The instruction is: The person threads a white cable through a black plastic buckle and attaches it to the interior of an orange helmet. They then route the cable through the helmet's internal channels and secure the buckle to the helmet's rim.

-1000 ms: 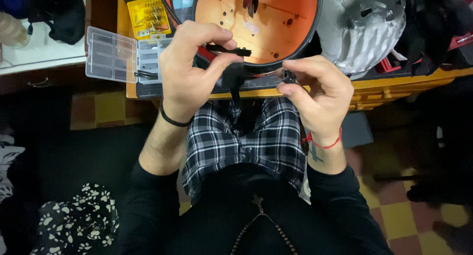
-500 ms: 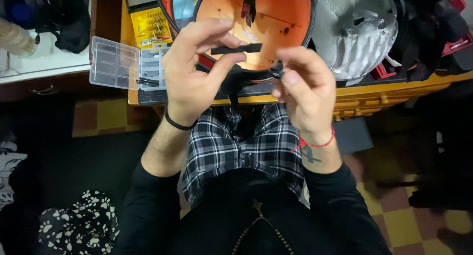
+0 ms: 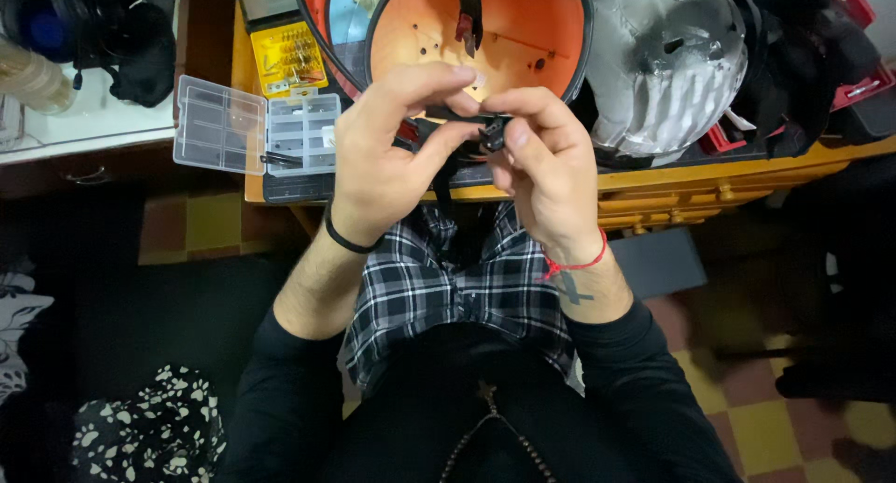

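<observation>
Black strap (image 3: pixel 446 115) horizontal, pinched between left hand (image 3: pixel 387 156), right hand (image 3: pixel 546 170).

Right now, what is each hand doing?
Left hand: fingers closed, pinching a thin black strap.
Right hand: fingers closed on a small black plastic clip.

1. Checked floor tiles (image 3: pixel 747 418) in yellow and reddish brown, dim at lower right.
2. Yellow wooden workbench (image 3: pixel 691 180) with shallow drawers along its front, lit brightest.
3. Pale shelf (image 3: pixel 84 119) at upper left, over a dark drawer front.
4. Spotted black-and-white cloth (image 3: pixel 149 427) down at lower left, in shadow.
</observation>
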